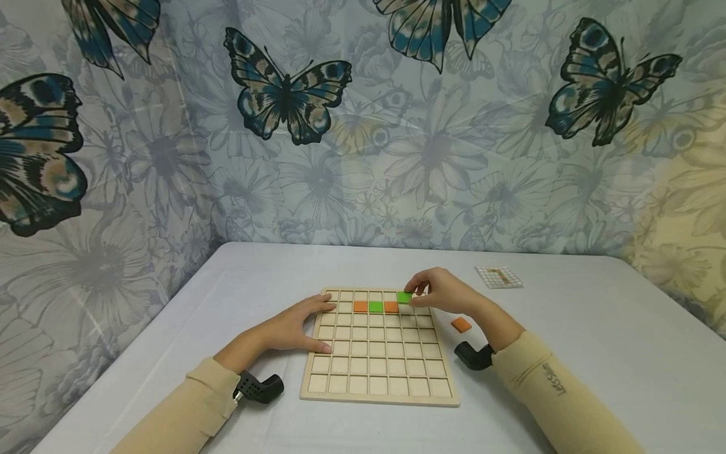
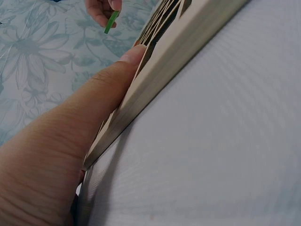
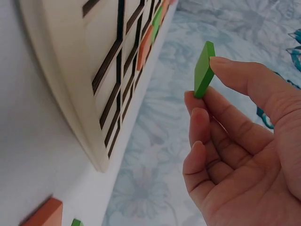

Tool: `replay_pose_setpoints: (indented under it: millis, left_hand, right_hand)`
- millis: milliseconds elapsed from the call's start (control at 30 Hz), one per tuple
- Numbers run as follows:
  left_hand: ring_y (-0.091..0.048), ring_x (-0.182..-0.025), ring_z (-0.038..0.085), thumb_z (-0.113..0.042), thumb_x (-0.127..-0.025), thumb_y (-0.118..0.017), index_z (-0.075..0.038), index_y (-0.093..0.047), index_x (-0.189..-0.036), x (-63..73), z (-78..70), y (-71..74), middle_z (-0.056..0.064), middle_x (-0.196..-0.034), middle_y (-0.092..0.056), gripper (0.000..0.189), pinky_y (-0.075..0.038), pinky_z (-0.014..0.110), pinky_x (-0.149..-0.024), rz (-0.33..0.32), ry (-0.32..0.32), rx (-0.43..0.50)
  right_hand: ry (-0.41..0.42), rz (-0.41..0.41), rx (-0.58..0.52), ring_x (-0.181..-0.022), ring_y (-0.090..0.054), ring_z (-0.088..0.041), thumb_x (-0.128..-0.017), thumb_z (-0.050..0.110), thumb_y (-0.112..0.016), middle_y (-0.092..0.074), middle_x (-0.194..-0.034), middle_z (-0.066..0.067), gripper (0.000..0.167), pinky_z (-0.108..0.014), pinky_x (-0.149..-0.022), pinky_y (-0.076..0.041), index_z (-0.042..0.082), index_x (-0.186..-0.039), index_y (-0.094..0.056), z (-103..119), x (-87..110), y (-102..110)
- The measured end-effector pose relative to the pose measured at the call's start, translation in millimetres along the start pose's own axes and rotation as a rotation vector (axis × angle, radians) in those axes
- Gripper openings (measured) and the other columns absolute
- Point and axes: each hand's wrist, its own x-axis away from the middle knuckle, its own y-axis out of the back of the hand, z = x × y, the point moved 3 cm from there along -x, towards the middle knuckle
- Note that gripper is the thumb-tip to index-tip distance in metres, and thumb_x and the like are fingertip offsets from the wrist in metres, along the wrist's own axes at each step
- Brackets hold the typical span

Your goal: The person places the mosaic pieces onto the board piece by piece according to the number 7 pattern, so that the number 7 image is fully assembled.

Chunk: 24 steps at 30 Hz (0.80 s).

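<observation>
A square wooden grid board [image 1: 380, 401] lies on the table, and its second row from the far side holds an orange tile [image 1: 360, 306], a green tile [image 1: 376, 307] and another orange tile [image 1: 391, 307]. My left hand [image 1: 292, 326] rests along the board's left edge, fingers spread. In the left wrist view its thumb [image 2: 106, 84] lies straight on the rim. Above the board's far right part, my right hand [image 1: 445, 291] pinches a green square tile [image 3: 204, 70] between thumb and fingertips. The right wrist view shows this tile tilted, apart from the board.
A loose orange tile [image 1: 461, 325] lies right of the board. Close to it, the right wrist view shows the corner of a green piece [image 3: 77, 222]. Farther back at the right is a small card with a grid pattern [image 1: 499, 277]. Butterfly-printed cloth [image 1: 363, 189] hangs behind the table.
</observation>
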Motion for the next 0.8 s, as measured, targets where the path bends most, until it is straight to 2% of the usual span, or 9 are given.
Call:
replay_pose_setpoints:
  millis: [800]
  left_hand:
    - [-0.013, -0.144, 0.031, -0.051, -0.068, -0.078, -0.021, -0.042, -0.140, 0.5, -1.6, 1.2, 0.001, -0.155, -0.023, 0.087, -0.016, 0.057, -0.114, 0.004, 0.004, -0.001]
  right_hand:
    - [0.040, 0.080, 0.005, -0.081, -0.058, -0.012, -0.082, 0.013, -0.070, -0.067, -0.096, -0.006, 0.018, -0.025, -0.067, -0.049, 0.005, -0.098, -0.069, 12, -14.0, -19]
